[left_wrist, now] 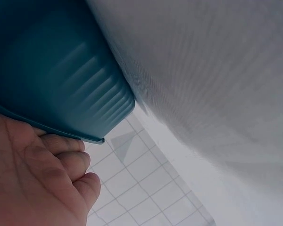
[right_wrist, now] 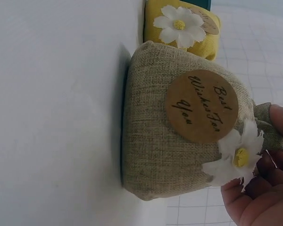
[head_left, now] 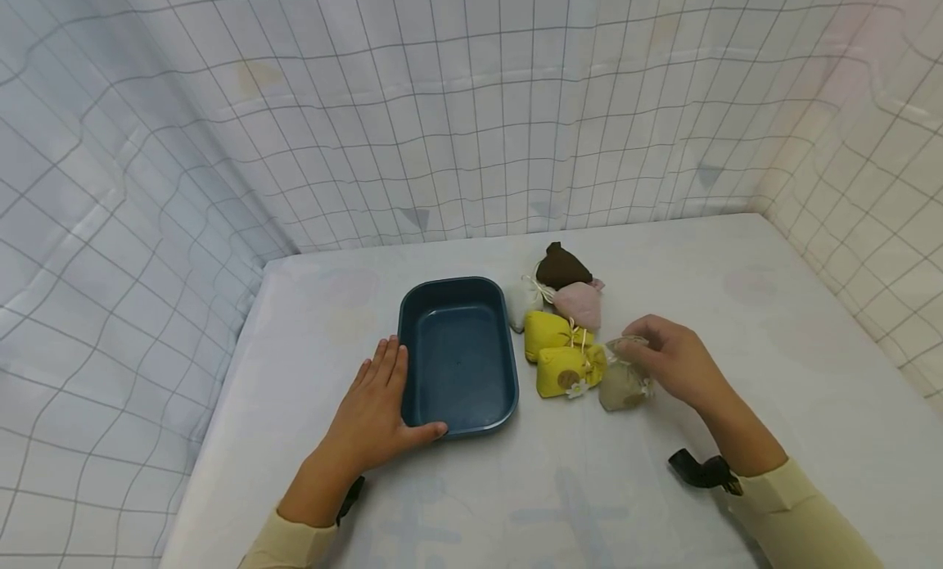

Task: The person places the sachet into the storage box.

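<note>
Checked cloth walled the white bench where your hands worked beside a blue tray.

Your right hand pinched the gathered neck of the burlap pouch, which sat on the bench just right of two yellow pouches and near the tray; its grip was closed on that neck. Your left hand lay flat against the tray's left rim, fingers straight. That pouch looked soft, light and slouchy, so the tied neck seemed the surest hold; the paper daisy there looked fragile.
</note>
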`<state>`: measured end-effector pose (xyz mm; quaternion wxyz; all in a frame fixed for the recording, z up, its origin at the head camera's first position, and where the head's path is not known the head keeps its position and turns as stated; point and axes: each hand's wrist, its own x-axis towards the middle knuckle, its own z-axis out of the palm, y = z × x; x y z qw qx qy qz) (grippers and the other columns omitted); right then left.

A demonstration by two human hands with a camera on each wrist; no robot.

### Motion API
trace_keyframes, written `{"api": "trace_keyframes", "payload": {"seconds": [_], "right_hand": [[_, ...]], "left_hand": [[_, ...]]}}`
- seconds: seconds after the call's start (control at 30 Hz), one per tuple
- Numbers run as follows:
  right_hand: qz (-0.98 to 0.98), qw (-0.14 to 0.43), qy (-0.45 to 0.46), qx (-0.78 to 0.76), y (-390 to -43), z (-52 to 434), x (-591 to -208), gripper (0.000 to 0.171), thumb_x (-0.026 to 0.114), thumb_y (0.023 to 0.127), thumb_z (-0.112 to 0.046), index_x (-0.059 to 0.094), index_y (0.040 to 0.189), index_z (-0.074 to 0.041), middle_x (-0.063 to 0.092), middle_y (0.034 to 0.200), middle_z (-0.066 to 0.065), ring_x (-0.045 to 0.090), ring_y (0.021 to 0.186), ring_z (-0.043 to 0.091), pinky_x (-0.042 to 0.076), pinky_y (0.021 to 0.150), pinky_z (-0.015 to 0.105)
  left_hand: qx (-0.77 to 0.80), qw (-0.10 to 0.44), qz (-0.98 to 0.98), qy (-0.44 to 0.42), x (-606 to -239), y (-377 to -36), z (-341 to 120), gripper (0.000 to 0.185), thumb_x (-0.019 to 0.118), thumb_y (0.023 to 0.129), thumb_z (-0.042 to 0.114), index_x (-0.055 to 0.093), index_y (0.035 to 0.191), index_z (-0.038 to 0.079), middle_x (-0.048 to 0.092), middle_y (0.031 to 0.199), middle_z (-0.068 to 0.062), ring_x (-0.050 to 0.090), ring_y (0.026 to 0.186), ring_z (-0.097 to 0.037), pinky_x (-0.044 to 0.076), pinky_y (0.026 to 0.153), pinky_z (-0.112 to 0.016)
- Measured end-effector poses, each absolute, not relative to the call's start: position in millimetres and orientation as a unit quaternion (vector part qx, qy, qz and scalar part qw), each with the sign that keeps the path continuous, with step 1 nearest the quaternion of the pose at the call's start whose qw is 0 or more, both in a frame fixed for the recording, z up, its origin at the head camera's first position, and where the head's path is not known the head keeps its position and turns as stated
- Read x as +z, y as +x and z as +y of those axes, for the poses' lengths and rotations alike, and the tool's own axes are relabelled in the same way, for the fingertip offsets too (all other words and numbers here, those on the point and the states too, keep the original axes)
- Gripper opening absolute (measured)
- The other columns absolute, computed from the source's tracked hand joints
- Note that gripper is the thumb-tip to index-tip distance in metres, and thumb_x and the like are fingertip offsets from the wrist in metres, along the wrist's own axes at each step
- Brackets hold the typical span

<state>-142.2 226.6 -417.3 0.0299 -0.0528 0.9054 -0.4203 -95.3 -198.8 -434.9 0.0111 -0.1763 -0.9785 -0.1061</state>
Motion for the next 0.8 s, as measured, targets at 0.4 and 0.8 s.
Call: {"api": "trace_keyframes", "payload": {"seconds": [0.4,0.8], "right_hand": [[0.899,0.015,-0.051,-0.434,-143.1,226.6,-412.9,0.026,0.066,0.097,-0.033,0.066,0.106,-0.009,0.063,0.09,0.008,0.053,0.078,0.024,0.047,0.06,0.033],[0.897,-0.013,-0.07,-0.436,-148.0,228.1,-404.7,0.02,0.067,0.096,-0.031,0.067,0.102,-0.012,0.064,0.086,0.005,0.055,0.074,0.021,0.048,0.058,0.03]], "left_hand": [[-0.109,0.014,-0.978,-0.179,-434.5,-95.5,-198.6,0.129,0.053,0.075,0.087,0.016,0.156,-0.006,0.01,0.163,-0.021,0.005,0.151,-0.034,0.015,0.118,-0.054],[-0.11,0.015,-0.978,-0.178,-434.0,-95.1,-198.6,0.128,0.055,0.075,0.086,0.018,0.156,-0.006,0.01,0.163,-0.022,0.005,0.151,-0.034,0.016,0.118,-0.054]]}}
